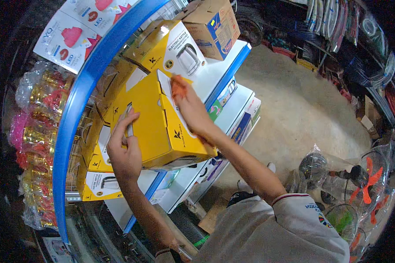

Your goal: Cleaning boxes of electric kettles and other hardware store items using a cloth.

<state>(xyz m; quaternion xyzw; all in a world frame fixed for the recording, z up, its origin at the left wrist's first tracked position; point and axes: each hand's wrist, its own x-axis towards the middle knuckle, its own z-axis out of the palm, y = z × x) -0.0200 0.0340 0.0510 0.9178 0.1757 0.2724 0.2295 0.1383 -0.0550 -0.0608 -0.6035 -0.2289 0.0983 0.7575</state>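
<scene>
A yellow electric kettle carton [144,115] sits tilted over the front of a white shelf [217,67]. My left hand [125,144] grips it at the handle slot in its top, fingers along the slot's edge. An orange cloth [178,88] is bunched in my right hand [192,108], pressed against the carton's printed side. That hand and the cloth look slightly blurred. Behind stands another kettle carton [181,49] with a picture of a glass kettle. More yellow cartons, including a lower kettle carton [102,185], stand at the left.
A brown cardboard box [214,28] stands at the shelf's far end. Blue edging [228,74] runs along the shelf, with lower tiers of boxed goods beneath. Plastic-wrapped fans [358,177] stand on the right. A curved blue top rail [72,98] borders the left.
</scene>
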